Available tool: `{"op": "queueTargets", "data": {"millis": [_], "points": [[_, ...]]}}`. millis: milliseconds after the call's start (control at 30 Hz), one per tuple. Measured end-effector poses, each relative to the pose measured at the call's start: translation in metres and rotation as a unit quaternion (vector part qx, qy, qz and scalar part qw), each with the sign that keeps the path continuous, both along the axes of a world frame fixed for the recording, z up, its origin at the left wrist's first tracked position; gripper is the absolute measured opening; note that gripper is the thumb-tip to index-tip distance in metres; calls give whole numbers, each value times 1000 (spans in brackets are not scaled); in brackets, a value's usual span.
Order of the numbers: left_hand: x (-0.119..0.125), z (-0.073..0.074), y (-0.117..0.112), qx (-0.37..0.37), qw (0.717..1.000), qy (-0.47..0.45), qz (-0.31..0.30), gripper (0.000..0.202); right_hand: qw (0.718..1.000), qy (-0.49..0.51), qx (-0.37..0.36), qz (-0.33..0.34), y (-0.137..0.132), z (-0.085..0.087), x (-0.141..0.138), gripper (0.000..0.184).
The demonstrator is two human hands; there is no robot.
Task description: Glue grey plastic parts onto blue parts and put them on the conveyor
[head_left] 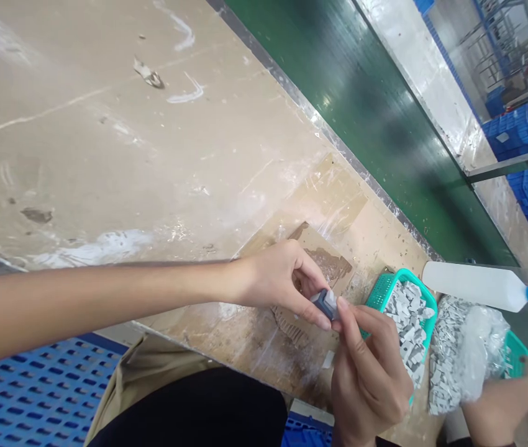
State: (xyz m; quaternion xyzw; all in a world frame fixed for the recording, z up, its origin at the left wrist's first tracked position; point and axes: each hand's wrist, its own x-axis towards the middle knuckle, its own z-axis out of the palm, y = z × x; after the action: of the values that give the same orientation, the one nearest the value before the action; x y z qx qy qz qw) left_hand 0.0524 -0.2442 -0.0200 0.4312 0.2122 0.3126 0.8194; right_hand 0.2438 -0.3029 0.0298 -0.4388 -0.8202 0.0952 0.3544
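A small blue-grey plastic part sits pinched between the fingers of my left grip and right grip, both closed on it above the table. Just beyond my right grip, a green plastic basket holds a heap of grey pieces.

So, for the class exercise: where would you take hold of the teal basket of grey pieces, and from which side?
Probably best by the teal basket's mesh wall and rim beside the left hand, coming from above. That stretch shows bare, while the grey pieces heap up inside and the right hand crowds the other side.
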Motion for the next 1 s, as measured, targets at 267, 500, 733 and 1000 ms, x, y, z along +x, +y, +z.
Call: {"op": "queueTargets", "data": {"millis": [267, 500, 733, 1000], "points": [[1, 0, 0, -82, 996, -34, -24, 25, 1000, -20, -12, 14, -1, 5, 2, 51], [-2, 6, 0, -84, 996, -17, -9, 25, 998, -52, -19, 43, -1, 6, 4, 52], [-11, 6, 11, 26, 999, 13, 41, 27, 999, -33, 3, 24, 8, 4, -2, 49], [-13, 13, 13, 22, 998, 24, 50, 25, 992, -72, -64, 86, 24, -1, 3, 65]]}}
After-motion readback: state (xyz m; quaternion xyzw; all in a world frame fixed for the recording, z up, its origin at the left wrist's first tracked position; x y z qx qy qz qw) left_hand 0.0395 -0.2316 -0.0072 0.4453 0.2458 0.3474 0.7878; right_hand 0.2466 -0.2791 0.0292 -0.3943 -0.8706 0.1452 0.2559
